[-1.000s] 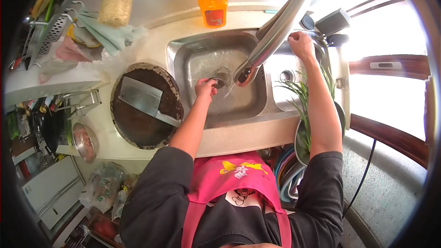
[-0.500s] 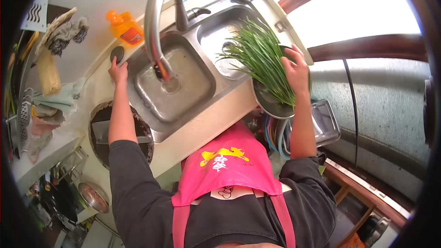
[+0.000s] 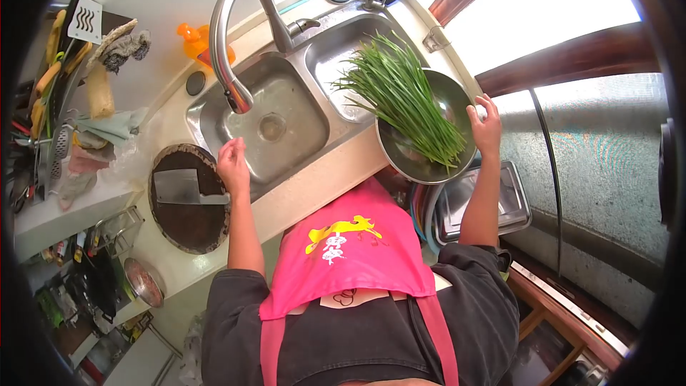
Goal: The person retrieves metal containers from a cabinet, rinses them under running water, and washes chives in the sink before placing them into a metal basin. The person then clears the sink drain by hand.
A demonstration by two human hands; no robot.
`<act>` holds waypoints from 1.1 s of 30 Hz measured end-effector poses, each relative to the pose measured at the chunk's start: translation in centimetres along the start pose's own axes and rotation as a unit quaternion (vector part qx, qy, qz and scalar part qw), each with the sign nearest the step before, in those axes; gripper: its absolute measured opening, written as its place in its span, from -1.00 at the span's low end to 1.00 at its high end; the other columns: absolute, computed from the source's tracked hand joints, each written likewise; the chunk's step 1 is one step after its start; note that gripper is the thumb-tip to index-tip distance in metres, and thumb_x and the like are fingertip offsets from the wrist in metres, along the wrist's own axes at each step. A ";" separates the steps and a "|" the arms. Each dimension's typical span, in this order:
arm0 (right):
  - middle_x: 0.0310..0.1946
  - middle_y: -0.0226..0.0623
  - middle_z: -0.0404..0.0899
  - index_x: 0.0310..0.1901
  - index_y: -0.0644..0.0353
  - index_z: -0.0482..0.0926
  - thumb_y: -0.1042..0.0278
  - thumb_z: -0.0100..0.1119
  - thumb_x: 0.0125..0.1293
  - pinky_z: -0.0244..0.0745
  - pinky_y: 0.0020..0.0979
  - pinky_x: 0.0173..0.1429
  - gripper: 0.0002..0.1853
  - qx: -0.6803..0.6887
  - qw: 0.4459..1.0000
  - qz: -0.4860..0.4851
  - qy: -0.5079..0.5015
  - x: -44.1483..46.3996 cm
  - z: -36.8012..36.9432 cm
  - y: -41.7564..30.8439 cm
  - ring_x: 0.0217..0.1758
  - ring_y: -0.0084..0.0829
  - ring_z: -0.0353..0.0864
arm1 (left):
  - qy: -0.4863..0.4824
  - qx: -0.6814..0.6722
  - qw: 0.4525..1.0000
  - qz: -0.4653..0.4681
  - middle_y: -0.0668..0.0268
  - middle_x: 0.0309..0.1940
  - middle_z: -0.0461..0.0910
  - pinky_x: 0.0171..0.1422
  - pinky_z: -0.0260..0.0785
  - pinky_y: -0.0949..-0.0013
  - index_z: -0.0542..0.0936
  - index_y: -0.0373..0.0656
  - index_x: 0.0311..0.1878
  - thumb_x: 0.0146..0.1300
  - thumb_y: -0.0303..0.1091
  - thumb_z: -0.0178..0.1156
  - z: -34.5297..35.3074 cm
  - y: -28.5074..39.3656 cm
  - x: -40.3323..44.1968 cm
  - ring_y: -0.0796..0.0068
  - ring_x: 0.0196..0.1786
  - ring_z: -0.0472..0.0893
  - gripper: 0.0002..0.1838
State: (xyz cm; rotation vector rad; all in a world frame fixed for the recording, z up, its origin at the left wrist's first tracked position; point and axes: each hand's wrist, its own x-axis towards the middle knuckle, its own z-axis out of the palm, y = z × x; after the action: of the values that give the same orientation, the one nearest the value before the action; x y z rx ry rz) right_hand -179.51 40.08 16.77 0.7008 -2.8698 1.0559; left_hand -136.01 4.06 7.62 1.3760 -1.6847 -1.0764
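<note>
My left hand (image 3: 233, 164) is over the near left edge of the left sink basin (image 3: 286, 93), its fingers curled together and nothing visible in them. My right hand (image 3: 486, 127) grips the right rim of a metal bowl (image 3: 400, 150), thumb and fingers around the edge. Long green leafy stalks (image 3: 407, 93) lie in that bowl and stick out over the right basin (image 3: 343, 53). A round dark stopper (image 3: 195, 83) rests on the counter behind the left basin. The curved faucet (image 3: 221, 36) hangs over this basin, with no stream visible.
On the left, a cleaver (image 3: 179, 187) lies on a round dark board (image 3: 189, 229). An orange bottle (image 3: 196, 44) stands behind the sink. A bowl of meat (image 3: 143, 282) is at lower left, a clear container (image 3: 482, 200) at right. Utensils (image 3: 61, 64) hang at upper left.
My left hand has let go of the stopper on the counter and moved back toward me. My right hand has gone from beside the faucet to the bowl's rim. The view has turned.
</note>
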 end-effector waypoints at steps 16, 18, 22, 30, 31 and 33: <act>0.15 -0.14 0.57 0.13 0.37 0.54 0.40 0.15 0.41 0.48 -0.34 0.23 -0.67 0.211 0.965 -0.047 -0.147 -0.9 0.3 -7.2 0.17 -0.37 0.56 | -0.094 0.233 0.958 0.140 -0.08 0.07 0.57 0.17 0.43 0.13 0.67 -0.30 -0.19 0.28 -0.26 0.25 -4.4 6.7 -2.0 -0.04 0.07 0.59 -0.74; 0.13 -0.09 0.58 0.08 0.38 0.57 0.38 0.09 0.45 0.44 -0.37 0.26 -0.70 0.244 0.946 -0.132 -0.170 -1.5 -0.5 -11.4 0.16 -0.39 0.56 | -0.042 0.204 0.969 0.132 -0.06 0.01 0.61 0.07 0.48 0.13 0.68 -0.31 -0.32 0.29 -0.26 0.25 -5.7 9.2 -2.0 -0.02 -0.03 0.63 -0.74; 0.03 0.07 0.62 -0.43 0.37 0.54 0.19 -0.25 0.55 0.43 -0.16 0.25 -0.50 0.296 0.863 -0.280 -0.297 -3.8 -2.0 -19.4 0.10 -0.11 0.62 | 0.007 0.155 0.959 0.238 0.05 -0.11 0.67 -0.05 0.52 0.21 0.64 -0.29 -0.23 0.29 -0.36 0.24 -7.2 14.5 -3.3 0.05 -0.15 0.67 -0.83; -0.18 0.06 0.68 -0.11 0.43 0.58 0.24 0.20 0.35 0.46 -0.15 0.19 -0.67 0.352 0.570 -0.397 -0.627 -8.7 1.1 -29.7 -0.03 -0.08 0.68 | -0.436 -0.156 0.857 0.228 -0.02 -0.07 0.63 0.11 0.48 0.16 0.55 -0.31 0.07 0.35 -0.34 0.10 -8.8 24.2 -8.2 0.10 0.01 0.63 -0.69; -0.21 0.03 0.69 -0.07 0.48 0.56 0.18 0.29 0.30 0.45 -0.17 0.21 -0.57 0.352 0.511 -0.364 -0.695 -8.6 3.6 -30.1 -0.01 -0.12 0.68 | -0.504 -0.253 0.809 0.164 -0.02 -0.08 0.63 0.09 0.48 0.14 0.54 -0.30 0.09 0.35 -0.33 0.11 -8.6 23.5 -7.8 0.11 0.01 0.63 -0.68; -0.22 -0.01 0.69 -0.12 0.46 0.56 0.19 0.26 0.31 0.48 -0.25 0.14 -0.61 0.383 0.516 -0.425 -0.637 -9.5 12.4 -28.4 -0.10 -0.16 0.68 | -0.390 -0.455 0.797 -0.073 -0.05 -0.18 0.65 0.03 0.52 0.15 0.55 -0.30 0.08 0.34 -0.25 0.17 -4.9 16.0 -5.4 0.15 -0.03 0.65 -0.64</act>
State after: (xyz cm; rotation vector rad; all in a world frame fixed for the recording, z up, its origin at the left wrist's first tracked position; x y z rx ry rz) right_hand -157.49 17.16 23.20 3.5871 -1.2459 1.8994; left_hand -137.03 9.95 24.15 0.4112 -1.1705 -2.3582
